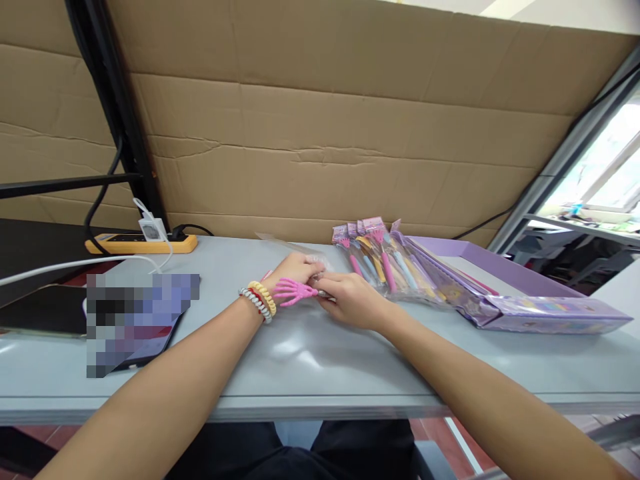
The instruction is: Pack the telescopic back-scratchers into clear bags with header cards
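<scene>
A pink hand-shaped piece on a thin metallic rod points left, over my left wrist. The fingers of my right hand are closed round the rod. My left hand touches the right one, its fingers curled on a clear plastic bag that reaches up behind the hands. Much of the bag is hidden under my fingers. Just to the right lies a pile of bagged hand-shaped sticks in pink, blue, yellow and purple, with printed purple headers.
An open purple box rests on the grey table at the right. On the left are a phone, a dark flat device and a yellow power strip with a white charger and cables. Cardboard stands behind.
</scene>
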The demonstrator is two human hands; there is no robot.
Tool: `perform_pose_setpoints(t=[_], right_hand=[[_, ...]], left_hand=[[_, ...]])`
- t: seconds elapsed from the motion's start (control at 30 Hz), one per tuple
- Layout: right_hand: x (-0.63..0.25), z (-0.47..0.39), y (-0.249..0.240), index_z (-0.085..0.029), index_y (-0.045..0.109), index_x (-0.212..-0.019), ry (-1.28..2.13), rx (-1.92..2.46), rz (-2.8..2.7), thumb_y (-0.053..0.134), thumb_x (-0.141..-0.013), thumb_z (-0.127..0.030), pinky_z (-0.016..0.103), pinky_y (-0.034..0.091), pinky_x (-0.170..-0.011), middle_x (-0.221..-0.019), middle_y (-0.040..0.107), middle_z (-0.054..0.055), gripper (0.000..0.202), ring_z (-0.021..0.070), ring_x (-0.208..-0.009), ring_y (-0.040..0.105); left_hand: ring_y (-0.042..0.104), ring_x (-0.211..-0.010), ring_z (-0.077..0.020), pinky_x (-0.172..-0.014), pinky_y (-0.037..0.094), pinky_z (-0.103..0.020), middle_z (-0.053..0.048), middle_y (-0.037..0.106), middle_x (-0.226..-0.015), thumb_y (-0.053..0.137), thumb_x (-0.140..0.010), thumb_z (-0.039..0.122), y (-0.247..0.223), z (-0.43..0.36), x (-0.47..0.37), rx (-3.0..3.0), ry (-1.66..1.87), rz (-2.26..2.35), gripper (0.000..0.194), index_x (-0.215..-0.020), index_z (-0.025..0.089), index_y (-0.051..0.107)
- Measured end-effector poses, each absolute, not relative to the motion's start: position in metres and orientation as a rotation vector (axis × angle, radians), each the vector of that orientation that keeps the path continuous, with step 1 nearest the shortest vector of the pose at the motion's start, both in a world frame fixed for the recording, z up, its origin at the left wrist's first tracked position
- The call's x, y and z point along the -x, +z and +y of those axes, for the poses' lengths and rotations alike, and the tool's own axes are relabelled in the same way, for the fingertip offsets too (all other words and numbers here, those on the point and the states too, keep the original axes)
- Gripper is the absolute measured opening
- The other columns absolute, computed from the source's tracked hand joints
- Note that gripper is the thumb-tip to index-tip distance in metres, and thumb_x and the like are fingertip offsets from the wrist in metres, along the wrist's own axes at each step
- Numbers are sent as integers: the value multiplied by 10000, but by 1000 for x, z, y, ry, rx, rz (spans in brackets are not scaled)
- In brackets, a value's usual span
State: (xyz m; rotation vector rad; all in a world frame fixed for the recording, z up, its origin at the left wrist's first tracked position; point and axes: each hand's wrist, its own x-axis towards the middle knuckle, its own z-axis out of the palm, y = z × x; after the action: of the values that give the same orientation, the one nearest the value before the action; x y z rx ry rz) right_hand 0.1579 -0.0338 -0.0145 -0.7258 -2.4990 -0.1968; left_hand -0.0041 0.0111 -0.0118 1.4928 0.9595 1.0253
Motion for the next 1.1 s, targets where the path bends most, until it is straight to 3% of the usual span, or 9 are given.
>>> perform_pose_setpoints(t=[0.07,0.13,0.27,0.43,0.6,0.87,1.1], right_hand=[[-161,-31,-11,-190,536,-721,-168,827,-2412,497,-847,-217,249,312,-553,-651,578,24,135,129,-575,479],[-168,-27,-6,-193,431,-605,-95,999,-2305,534,-844,-336,246,259,-505,-532,453,-20,297,101,-499,373],[-185,-20,3,-195,291,-548,57,1299,-2203,444,-872,-525,258,196,-475,-488,288,-41,487,89,-476,253],[-193,-14,2,-191,319,-553,142,1356,-2216,350,-891,-581,267,200,-474,-524,315,-24,518,95,-493,274],[-191,-17,5,-193,275,-543,151,1335,-2143,361,-888,-575,263,198,-461,-494,287,-29,522,89,-472,261],[-191,-19,10,-191,327,-516,122,1334,-2072,388,-877,-575,265,220,-468,-439,380,-19,531,93,-453,322],[-190,-22,12,-190,345,-510,115,1333,-2029,399,-875,-551,263,244,-492,-446,401,-18,516,95,-465,346]], left_hand=[[521,-530,-125,-525,397,-258,-5,567,-533,643,-720,290,-4,8,4,-1542,1042,896,252,-520,165,555],[560,-584,-129,-550,427,-256,-22,620,-622,651,-703,285,2,6,6,-1536,1109,871,199,-559,160,594],[616,-664,-137,-578,458,-247,-59,689,-800,658,-706,373,8,6,11,-1439,1227,950,225,-728,151,686],[630,-685,-145,-584,475,-247,-73,691,-832,666,-712,454,8,9,13,-1354,1306,935,314,-731,140,668],[634,-664,-141,-562,480,-243,-68,685,-821,672,-714,453,8,9,14,-1316,1337,927,315,-721,139,657],[633,-615,-127,-519,485,-239,-91,708,-900,642,-748,415,10,9,14,-1275,1313,841,292,-784,129,691],[639,-608,-143,-505,500,-252,-93,689,-847,642,-750,430,9,10,14,-1185,1334,661,332,-835,110,670]])
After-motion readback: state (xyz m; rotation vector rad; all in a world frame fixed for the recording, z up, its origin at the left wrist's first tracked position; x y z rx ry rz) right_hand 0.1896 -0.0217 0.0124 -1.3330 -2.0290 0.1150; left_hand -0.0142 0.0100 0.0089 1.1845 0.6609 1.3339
